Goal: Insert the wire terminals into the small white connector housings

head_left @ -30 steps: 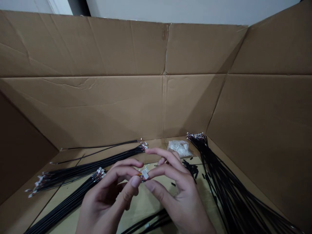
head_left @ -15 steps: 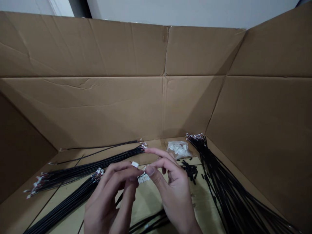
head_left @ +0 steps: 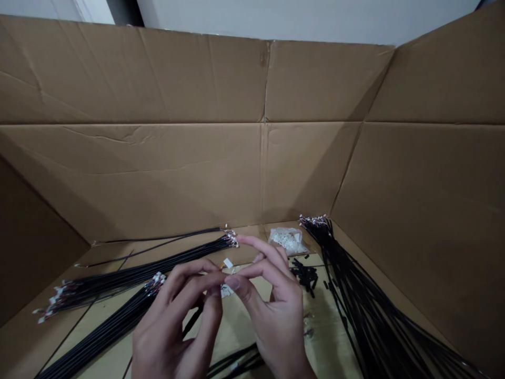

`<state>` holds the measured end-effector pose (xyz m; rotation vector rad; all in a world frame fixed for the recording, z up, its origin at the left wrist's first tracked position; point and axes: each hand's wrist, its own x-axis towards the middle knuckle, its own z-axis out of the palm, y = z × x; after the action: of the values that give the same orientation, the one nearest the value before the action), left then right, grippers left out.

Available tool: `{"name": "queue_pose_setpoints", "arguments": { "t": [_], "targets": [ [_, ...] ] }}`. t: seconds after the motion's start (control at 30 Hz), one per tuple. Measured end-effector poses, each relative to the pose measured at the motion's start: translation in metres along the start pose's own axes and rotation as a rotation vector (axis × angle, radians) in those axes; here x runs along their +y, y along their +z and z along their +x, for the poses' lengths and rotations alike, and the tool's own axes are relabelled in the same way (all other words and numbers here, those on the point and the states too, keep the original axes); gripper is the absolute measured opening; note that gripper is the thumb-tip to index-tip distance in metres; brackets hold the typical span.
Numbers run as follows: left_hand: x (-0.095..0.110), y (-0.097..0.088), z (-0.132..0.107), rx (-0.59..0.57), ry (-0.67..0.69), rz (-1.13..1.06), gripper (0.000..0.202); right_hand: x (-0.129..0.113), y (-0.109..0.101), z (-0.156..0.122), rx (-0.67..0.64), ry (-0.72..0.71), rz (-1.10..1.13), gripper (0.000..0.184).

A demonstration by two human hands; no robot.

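Observation:
My left hand (head_left: 177, 316) is closed, thumb and fingers pinching the end of a black cable (head_left: 192, 322) that runs down behind the fingers. A white connector (head_left: 228, 263) on thin coloured wires sticks up above its fingertips. My right hand (head_left: 272, 300) pinches with thumb and index finger against the left fingertips, its other fingers loosely raised. A small white connector (head_left: 232, 271) shows at that pinch, mostly hidden by the fingers. Behind the fingertips, loose white connectors (head_left: 225, 291) lie on the cardboard.
Bundles of black cables with white connectors lie at left (head_left: 150, 266), lower left (head_left: 98, 326) and right (head_left: 355, 300). A clear bag of white parts (head_left: 288, 240) and a pile of short black tubes (head_left: 305, 276) sit behind. Cardboard walls (head_left: 177, 158) surround the work surface.
Both hands have come closer together, the right moving slightly left until the fingertips meet. The white connector above the left fingers has shifted right and tilted.

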<state>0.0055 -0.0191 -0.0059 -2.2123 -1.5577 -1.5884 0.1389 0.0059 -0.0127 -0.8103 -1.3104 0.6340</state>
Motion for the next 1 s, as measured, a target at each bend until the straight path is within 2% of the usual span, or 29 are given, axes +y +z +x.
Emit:
{"name": "queue_pose_setpoints", "arguments": {
  "t": [0.1,0.17,0.33,0.43,0.57,0.73,1.0],
  "targets": [
    [0.002,0.003,-0.002,0.060,-0.122,-0.086,0.015,0.001,-0.002,0.001,-0.001,-0.020,0.054,0.021],
    [0.004,0.006,-0.004,0.085,-0.188,-0.119,0.019,0.002,-0.005,0.004,-0.058,0.022,0.123,0.022],
    [0.003,0.009,-0.005,0.070,-0.264,-0.179,0.027,0.002,-0.017,0.014,-0.268,0.119,0.214,0.017],
    [0.000,0.005,-0.002,0.034,-0.285,-0.193,0.028,0.001,-0.020,0.015,-0.323,0.109,0.218,0.008],
    [-0.004,-0.003,0.003,-0.046,-0.230,-0.230,0.018,-0.001,-0.021,0.014,-0.308,0.077,0.194,0.010],
    [-0.004,-0.006,0.003,-0.035,-0.132,-0.212,0.007,-0.004,-0.021,0.013,-0.266,0.022,0.110,0.011],
    [-0.002,-0.007,0.005,-0.060,-0.188,-0.267,0.010,-0.007,-0.021,0.011,-0.266,0.005,0.054,0.015]
  ]
}}
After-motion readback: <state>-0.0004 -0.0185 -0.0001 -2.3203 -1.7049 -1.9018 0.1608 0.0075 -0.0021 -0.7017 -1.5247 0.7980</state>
